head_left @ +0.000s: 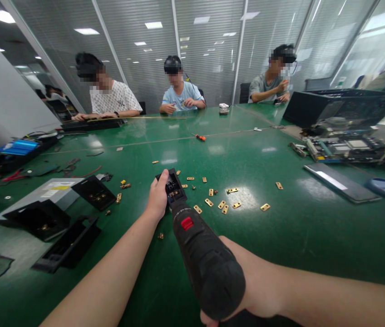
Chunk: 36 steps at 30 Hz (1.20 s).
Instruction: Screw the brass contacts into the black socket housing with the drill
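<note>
Gripping the driver (209, 259) with the right hand (255, 279); its fingers are mostly hidden under the tool body, but the hand is closed round it. Left hand (157, 195) clamps a black housing (178, 193), thumb over the upper edge, other fingers tucked out of sight. Housing sits in front of the person, amid the table (127, 272), driver's nose right at its near end. Whether the bit touches metal: cannot tell, the nose covers it.

Main hazard, as judged: bit skidding. Cause would be a slanted tool or a poor seat in a screw head; the thumb lies close to the nose. Second: housing twisting under torque, since one hand alone braces it and no clamp shows. Too much push could also mar the screw head or crack the housing wall, if it is brittle.

Small stuff worth watching. Brass plates (209, 202) lie scattered just beyond and to the right of the housing, a small screw (194, 187) among them. A sharp jerk of the tool could scatter these. Loose brass bit (160, 235) near the left forearm; an elbow drift might sweep it away. Tipping the housing might spill any loose metal inside.
</note>
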Available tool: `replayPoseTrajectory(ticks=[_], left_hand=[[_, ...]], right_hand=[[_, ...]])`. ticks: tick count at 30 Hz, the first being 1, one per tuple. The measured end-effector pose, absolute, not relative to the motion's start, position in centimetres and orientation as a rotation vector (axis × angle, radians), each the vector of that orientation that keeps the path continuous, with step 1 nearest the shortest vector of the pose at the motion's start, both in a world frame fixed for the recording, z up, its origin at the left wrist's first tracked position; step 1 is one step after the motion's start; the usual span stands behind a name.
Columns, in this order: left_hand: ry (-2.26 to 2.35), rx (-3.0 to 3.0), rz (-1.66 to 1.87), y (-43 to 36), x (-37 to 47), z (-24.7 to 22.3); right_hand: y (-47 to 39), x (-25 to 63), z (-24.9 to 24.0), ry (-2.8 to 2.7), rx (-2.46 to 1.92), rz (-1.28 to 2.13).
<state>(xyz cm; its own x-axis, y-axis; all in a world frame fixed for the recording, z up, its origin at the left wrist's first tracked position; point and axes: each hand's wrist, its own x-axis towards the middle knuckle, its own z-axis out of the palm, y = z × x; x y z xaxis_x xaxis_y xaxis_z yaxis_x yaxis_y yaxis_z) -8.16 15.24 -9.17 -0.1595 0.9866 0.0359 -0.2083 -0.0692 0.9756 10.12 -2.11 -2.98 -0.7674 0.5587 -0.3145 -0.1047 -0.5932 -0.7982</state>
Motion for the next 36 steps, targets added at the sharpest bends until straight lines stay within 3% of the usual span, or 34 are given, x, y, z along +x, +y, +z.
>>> replayPoseTrajectory(ticks=[36], left_hand=[[1.143, 0.983, 1.459, 14.9, -7.8, -8.5]], right_hand=[[-2.1, 10.4, -4.0, -1.214, -0.704, 2.31]])
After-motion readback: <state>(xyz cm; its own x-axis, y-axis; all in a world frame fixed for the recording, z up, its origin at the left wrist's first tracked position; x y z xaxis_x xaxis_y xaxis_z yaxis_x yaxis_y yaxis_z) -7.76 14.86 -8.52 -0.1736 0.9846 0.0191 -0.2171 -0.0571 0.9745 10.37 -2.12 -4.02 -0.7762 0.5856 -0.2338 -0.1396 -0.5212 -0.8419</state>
